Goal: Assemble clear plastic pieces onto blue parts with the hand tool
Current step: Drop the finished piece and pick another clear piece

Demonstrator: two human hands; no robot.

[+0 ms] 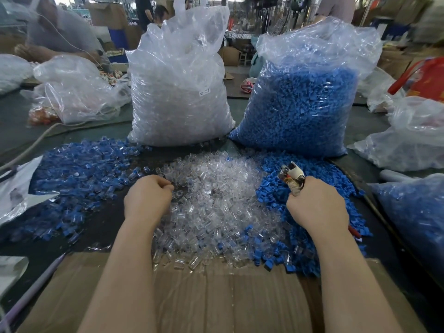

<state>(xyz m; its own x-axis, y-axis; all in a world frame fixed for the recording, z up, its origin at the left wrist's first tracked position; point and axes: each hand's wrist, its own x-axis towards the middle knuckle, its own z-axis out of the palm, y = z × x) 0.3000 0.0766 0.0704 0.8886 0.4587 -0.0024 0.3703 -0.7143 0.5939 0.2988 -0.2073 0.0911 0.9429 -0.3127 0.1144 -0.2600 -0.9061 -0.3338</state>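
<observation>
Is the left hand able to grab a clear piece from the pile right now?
Probably yes. The left hand sits at the edge of the clear pile, fingers curled, with nothing in between.

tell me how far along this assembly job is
Done: a pile of assembled clear-on-blue pieces lies to the left. In hand: the right hand grips the hand tool; the left hand curls over the loose clear pieces, what it holds is hidden. Left: the loose blue parts, a tall bag of clear pieces and a bag of blue parts, so most remains.
</observation>
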